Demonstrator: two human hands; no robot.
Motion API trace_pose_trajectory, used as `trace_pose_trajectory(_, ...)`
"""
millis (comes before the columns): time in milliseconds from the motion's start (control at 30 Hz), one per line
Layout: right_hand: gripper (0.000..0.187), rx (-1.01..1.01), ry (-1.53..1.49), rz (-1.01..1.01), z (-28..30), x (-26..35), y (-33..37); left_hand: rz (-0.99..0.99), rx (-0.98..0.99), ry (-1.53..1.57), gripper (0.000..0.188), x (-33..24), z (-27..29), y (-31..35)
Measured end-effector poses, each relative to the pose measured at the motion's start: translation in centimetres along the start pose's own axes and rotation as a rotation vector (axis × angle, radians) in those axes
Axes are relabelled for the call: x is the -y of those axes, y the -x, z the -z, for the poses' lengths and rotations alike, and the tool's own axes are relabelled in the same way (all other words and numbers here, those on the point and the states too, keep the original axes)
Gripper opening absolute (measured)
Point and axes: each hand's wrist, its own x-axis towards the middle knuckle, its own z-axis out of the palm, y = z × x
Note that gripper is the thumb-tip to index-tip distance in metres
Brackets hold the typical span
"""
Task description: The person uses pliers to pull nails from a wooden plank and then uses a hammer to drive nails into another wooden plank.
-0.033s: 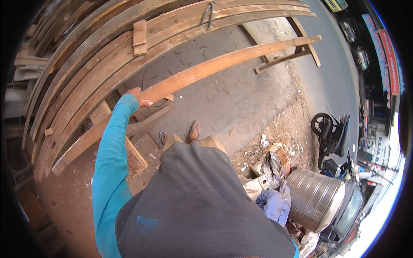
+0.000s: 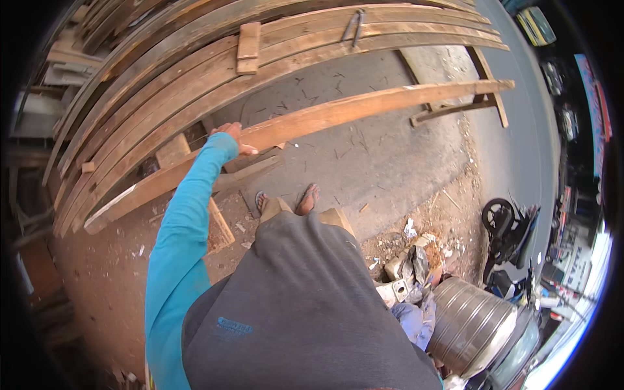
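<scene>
My left hand (image 2: 234, 138), in a blue sleeve, is closed around a long wooden beam (image 2: 325, 117), left of its middle. The beam runs from the lower left to the upper right, where its far end lies on a low wooden trestle (image 2: 486, 81). Just beyond it, several long planks (image 2: 292, 49) lie side by side. A short wood block (image 2: 248, 49) sits across those planks, and a two-handled metal tool like pincers (image 2: 353, 28) rests farther right. My right hand and forearm do not show.
Below the beam are wooden support pieces (image 2: 221, 227) and a concrete floor (image 2: 364, 169) strewn with nails or splinters. Rubble and rags lie to the right beside a ribbed metal drum (image 2: 471, 322). A motorbike (image 2: 510, 234) stands near the road (image 2: 530, 136).
The whole view has turned, so the beam and planks appear flatter and farther right. My left hand keeps its hold at about the same spot on the beam.
</scene>
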Motion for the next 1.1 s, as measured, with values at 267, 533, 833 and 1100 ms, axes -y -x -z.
trace_pose_trajectory(267, 0.039, 0.033, 0.070, 0.181, 7.5, 6.8, -2.0, -0.085, -0.453, -0.010, 0.038, -4.3, -10.0, 10.0)
trace_pose_trajectory(533, 0.037, -0.002, 0.088, 0.217, 10.3, 10.1, -3.8, -0.070, -0.708, 0.153, 0.042, -4.3, -13.4, 10.9)
trace_pose_trajectory(833, 0.042, 0.032, -0.029, 0.335, 9.5, 19.4, -3.8, -0.039, -0.878, 0.196, 0.070, -5.0, -14.6, 10.0)
trace_pose_trajectory(1100, 0.065, 0.031, 0.326, 0.173, 9.0, 10.7, -8.7, -0.161, -0.825, 0.212, 0.098, -10.0, -18.7, 10.5)
